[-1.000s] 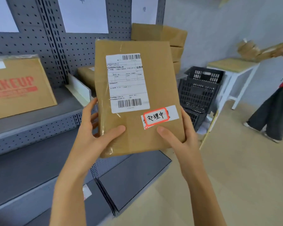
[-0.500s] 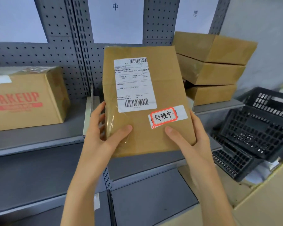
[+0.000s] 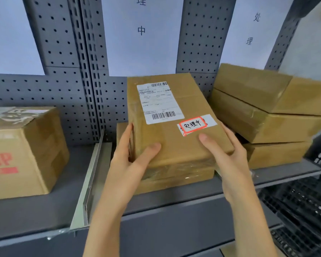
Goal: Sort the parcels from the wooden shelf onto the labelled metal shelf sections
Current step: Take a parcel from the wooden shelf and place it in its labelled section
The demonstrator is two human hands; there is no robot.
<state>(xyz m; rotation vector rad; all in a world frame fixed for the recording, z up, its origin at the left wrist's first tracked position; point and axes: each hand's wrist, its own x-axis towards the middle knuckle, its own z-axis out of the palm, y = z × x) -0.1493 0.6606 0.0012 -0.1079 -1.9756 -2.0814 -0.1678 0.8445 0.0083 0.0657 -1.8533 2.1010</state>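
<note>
Parcel (image 3: 167,115) at centre frame, held by both our hands over the metal shelf (image 3: 174,191). Left hand (image 3: 130,156) grips its lower left corner, thumb on the top face, fingers along the left side. Right hand (image 3: 224,151) grips the lower right corner, thumb on top just below the red-bordered sticker (image 3: 193,125). We see a white shipping label (image 3: 158,102) on the parcel's top face. The parcel sits on or just above a flat box (image 3: 174,177) on the shelf; we cannot tell if they touch. Stack of three boxes (image 3: 267,115) just right of it. Divider (image 3: 89,182) to its left, then a printed box (image 3: 24,151) at left edge. Black crates (image 3: 304,201) at lower right.
</note>
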